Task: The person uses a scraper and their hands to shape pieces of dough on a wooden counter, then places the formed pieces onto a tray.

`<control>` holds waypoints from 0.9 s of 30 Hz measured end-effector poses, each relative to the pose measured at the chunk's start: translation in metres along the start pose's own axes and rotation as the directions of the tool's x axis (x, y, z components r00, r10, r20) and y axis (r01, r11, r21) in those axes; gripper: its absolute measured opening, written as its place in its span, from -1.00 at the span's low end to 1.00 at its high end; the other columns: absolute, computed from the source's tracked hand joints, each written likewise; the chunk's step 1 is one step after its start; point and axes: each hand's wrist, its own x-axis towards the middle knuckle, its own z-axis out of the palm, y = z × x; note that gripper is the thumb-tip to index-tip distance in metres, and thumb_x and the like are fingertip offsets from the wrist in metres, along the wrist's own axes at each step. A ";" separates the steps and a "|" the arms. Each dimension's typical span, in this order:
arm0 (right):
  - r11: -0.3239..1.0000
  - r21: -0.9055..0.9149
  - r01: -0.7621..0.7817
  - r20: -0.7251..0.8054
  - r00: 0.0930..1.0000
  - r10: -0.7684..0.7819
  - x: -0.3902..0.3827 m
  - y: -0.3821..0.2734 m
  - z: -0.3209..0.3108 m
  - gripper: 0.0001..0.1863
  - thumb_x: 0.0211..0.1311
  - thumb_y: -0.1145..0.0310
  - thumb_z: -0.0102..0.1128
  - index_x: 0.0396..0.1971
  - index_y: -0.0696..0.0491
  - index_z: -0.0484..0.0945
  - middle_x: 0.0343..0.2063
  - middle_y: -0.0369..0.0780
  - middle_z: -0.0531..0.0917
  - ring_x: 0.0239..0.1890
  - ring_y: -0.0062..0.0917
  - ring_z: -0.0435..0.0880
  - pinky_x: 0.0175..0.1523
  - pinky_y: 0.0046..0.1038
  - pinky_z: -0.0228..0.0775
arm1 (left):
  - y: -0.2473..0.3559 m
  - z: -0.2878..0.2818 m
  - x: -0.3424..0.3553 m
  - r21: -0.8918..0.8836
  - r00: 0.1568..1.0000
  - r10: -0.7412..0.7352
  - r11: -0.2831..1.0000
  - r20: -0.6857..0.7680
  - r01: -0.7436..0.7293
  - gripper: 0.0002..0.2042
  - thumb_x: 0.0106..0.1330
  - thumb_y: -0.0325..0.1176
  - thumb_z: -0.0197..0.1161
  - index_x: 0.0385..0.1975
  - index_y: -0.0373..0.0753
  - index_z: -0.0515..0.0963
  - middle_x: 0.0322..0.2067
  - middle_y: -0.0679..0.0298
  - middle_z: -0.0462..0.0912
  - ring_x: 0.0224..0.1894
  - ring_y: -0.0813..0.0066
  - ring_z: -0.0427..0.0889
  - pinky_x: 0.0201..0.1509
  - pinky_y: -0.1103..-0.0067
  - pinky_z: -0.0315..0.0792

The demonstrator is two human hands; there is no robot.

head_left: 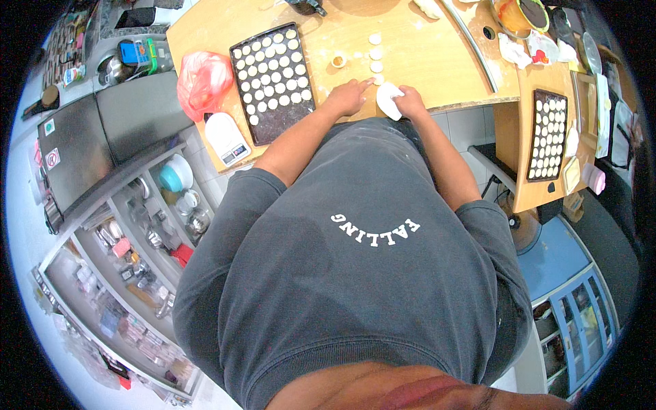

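My left hand reaches over the table's near edge with its index finger stretched out. Its fingertip touches, or nearly touches, the nearest dough round in a short column of pale rounds. Close beside it, my right hand is closed on a flat white piece with a rounded edge, perhaps a dough scraper. A small ring-shaped thing, orange inside, sits beyond my left hand. Left of that hand lies a dark baking tray bearing rows of dough rounds, its near end bare.
A red-and-white plastic bag and a white kitchen scale stand left of the tray. A metal bar lies to the right. Another filled tray rests on the right-hand table, below a bowl. Shelves stand at lower left.
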 end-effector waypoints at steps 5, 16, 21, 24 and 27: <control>0.999 0.046 0.011 -0.043 0.999 -0.009 0.003 0.006 0.002 -0.63 0.11 0.26 0.35 -0.14 0.18 0.70 -0.16 0.07 0.74 -0.07 -0.07 0.74 0.04 -0.19 0.55 | -0.005 0.010 0.002 -0.019 0.999 0.014 1.000 -0.030 -0.015 -0.32 0.43 -0.32 0.15 0.54 0.12 0.11 0.11 -0.09 0.52 0.10 -0.08 0.59 0.19 0.16 0.50; 0.996 0.083 0.043 -0.026 0.999 -0.041 0.009 0.010 0.004 -0.66 0.10 0.27 0.35 -0.19 0.19 0.70 -0.26 0.05 0.76 -0.15 -0.13 0.76 0.00 -0.20 0.56 | -0.003 0.009 -0.002 -0.026 0.999 0.013 1.000 -0.047 -0.014 -0.32 0.43 -0.34 0.13 0.55 0.15 0.11 0.10 -0.10 0.50 0.08 -0.11 0.59 0.18 0.17 0.49; 0.988 0.148 -0.037 0.050 0.998 0.030 0.016 0.014 -0.006 -0.64 0.09 0.32 0.33 -0.14 0.20 0.70 -0.24 0.03 0.77 -0.15 -0.20 0.78 0.03 -0.23 0.57 | -0.004 0.010 -0.002 -0.041 0.998 0.037 0.998 -0.043 -0.038 -0.32 0.42 -0.34 0.13 0.54 0.16 0.11 0.07 -0.09 0.49 0.04 -0.12 0.60 0.15 0.16 0.50; 0.977 0.214 -0.025 0.044 0.999 0.016 0.014 0.010 0.001 -0.64 0.09 0.34 0.32 -0.13 0.21 0.70 -0.25 0.02 0.78 -0.17 -0.21 0.79 -0.01 -0.24 0.59 | -0.005 0.010 -0.002 -0.024 0.999 0.016 1.000 -0.031 -0.017 -0.33 0.43 -0.34 0.12 0.54 0.17 0.12 0.08 -0.09 0.49 0.04 -0.12 0.60 0.14 0.15 0.51; 0.997 0.043 0.068 0.034 0.997 -0.070 0.018 0.016 0.000 -0.66 0.10 0.35 0.31 -0.14 0.20 0.71 -0.25 0.02 0.78 -0.20 -0.20 0.79 -0.04 -0.24 0.59 | -0.002 0.006 -0.001 -0.006 1.000 0.004 1.000 0.021 -0.004 -0.32 0.43 -0.34 0.12 0.55 0.18 0.09 0.07 -0.10 0.49 0.04 -0.12 0.60 0.13 0.14 0.51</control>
